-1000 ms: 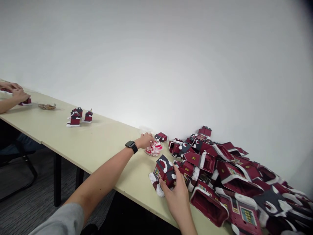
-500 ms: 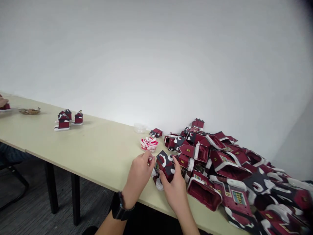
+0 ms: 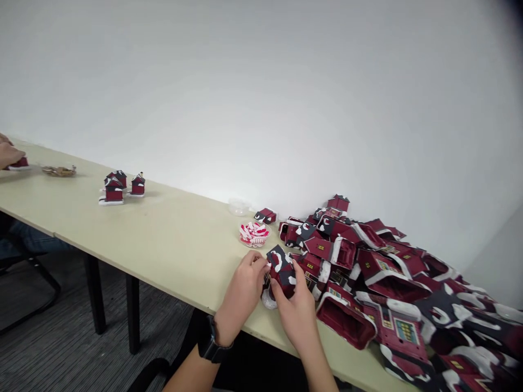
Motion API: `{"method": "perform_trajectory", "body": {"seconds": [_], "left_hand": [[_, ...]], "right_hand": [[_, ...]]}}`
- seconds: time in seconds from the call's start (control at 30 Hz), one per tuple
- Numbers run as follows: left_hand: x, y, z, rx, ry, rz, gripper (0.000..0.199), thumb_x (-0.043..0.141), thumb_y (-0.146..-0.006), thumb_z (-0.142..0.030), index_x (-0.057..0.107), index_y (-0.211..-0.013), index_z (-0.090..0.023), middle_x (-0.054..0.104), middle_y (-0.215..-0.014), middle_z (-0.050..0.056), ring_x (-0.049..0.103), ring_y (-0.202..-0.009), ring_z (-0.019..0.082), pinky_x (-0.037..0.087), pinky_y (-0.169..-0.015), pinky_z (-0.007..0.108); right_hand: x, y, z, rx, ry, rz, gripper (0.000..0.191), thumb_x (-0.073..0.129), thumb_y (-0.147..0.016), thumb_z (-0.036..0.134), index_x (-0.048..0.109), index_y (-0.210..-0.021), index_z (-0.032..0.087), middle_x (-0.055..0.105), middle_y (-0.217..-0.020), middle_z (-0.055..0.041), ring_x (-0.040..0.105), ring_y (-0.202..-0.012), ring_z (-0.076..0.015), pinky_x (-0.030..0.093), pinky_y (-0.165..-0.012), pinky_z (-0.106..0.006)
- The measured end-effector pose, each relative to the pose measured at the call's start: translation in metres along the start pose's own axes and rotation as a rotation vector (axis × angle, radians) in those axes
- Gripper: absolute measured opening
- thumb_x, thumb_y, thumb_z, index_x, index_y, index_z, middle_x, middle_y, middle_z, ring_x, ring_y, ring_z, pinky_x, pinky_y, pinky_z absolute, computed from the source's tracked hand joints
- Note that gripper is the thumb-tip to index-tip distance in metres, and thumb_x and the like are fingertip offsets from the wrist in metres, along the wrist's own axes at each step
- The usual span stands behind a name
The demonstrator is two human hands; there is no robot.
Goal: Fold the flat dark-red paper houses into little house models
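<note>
My right hand [image 3: 298, 302] is closed round a miniature house [image 3: 281, 267], dark red with a black roof and white snow patches. The house is held at the table's front edge, roof facing up. My left hand [image 3: 246, 283], with a black watch on its wrist, pinches a small white piece [image 3: 268, 265] against the near-left side of the house; its exact kind is too small to make out. Just beyond my hands stands a clear bowl of red-and-white pieces [image 3: 254, 234].
A large heap of similar houses [image 3: 392, 267] covers the table's right side. Near the wall are a clear empty cup [image 3: 238, 207] and a lone house [image 3: 265, 215]. Several finished-looking houses [image 3: 114, 190] and a dish of brown pieces [image 3: 59, 171] stand left. Another person's hand [image 3: 10, 154] holds a house.
My left hand has moved the small piece right, up against the side of the house. The view has shifted slightly left. At far left, the other person's hand shows more.
</note>
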State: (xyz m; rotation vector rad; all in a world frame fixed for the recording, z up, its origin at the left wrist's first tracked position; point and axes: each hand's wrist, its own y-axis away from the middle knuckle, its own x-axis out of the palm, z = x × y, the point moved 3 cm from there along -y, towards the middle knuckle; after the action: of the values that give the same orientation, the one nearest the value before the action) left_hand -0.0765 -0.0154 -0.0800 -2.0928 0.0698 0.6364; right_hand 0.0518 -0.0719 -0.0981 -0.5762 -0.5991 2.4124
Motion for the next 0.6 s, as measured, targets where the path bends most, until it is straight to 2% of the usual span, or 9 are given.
{"method": "perform_trajectory", "body": {"seconds": [0.1, 0.23, 0.3, 0.4, 0.47, 0.6], "left_hand": [[0.004, 0.001, 0.0, 0.001, -0.054, 0.013, 0.022, 0.037, -0.107, -0.022, 0.057, -0.098, -0.019, 0.061, -0.107, 0.01, 0.06, -0.097, 0.024, 0.05, -0.086, 0.038], [0.007, 0.003, 0.002, -0.076, -0.034, 0.074, 0.024, 0.027, -0.11, -0.029, 0.047, -0.098, -0.021, 0.059, -0.089, 0.005, 0.059, -0.076, 0.021, 0.044, -0.067, 0.033], [0.003, 0.004, 0.004, -0.094, 0.009, 0.067, 0.025, 0.026, -0.111, -0.033, 0.045, -0.1, -0.022, 0.058, -0.085, 0.003, 0.058, -0.071, 0.02, 0.041, -0.063, 0.032], [-0.006, 0.003, 0.007, -0.046, 0.075, 0.084, 0.018, 0.035, -0.109, -0.031, 0.049, -0.106, -0.021, 0.063, -0.097, 0.006, 0.062, -0.084, 0.021, 0.046, -0.071, 0.031], [-0.012, 0.002, 0.008, -0.012, 0.085, 0.136, 0.015, 0.039, -0.107, -0.028, 0.053, -0.106, -0.021, 0.064, -0.102, 0.007, 0.063, -0.089, 0.021, 0.047, -0.077, 0.031], [-0.022, -0.002, 0.003, 0.05, 0.055, 0.192, 0.026, 0.038, -0.107, -0.028, 0.06, -0.094, -0.02, 0.059, -0.096, 0.006, 0.059, -0.083, 0.019, 0.047, -0.078, 0.03]], "right_hand": [[0.0, 0.001, 0.0, 0.012, -0.05, -0.022, 0.07, 0.063, -0.085, 0.051, 0.052, -0.147, 0.019, 0.073, -0.123, -0.0144, 0.07, -0.106, -0.033, 0.053, -0.092, -0.045], [0.0, -0.003, -0.011, 0.016, -0.179, -0.048, 0.072, 0.069, -0.083, 0.052, 0.051, -0.146, 0.02, 0.069, -0.131, -0.0138, 0.067, -0.113, -0.0312, 0.051, -0.099, -0.045], [-0.001, -0.006, -0.02, 0.043, -0.241, -0.071, 0.074, 0.07, -0.082, 0.057, 0.051, -0.144, 0.02, 0.066, -0.135, -0.0143, 0.065, -0.118, -0.0311, 0.051, -0.101, -0.045], [-0.002, -0.01, -0.03, 0.072, -0.278, -0.074, 0.073, 0.069, -0.081, 0.062, 0.055, -0.14, 0.021, 0.064, -0.137, -0.0136, 0.063, -0.121, -0.0312, 0.049, -0.104, -0.045], [-0.002, -0.011, -0.031, 0.068, -0.268, -0.058, 0.07, 0.068, -0.083, 0.061, 0.056, -0.139, 0.022, 0.065, -0.137, -0.0124, 0.062, -0.121, -0.0308, 0.048, -0.105, -0.045], [-0.003, -0.009, -0.027, 0.058, -0.249, -0.082, 0.07, 0.068, -0.082, 0.061, 0.056, -0.138, 0.02, 0.065, -0.135, -0.0133, 0.061, -0.122, -0.0318, 0.047, -0.105, -0.046]]}}
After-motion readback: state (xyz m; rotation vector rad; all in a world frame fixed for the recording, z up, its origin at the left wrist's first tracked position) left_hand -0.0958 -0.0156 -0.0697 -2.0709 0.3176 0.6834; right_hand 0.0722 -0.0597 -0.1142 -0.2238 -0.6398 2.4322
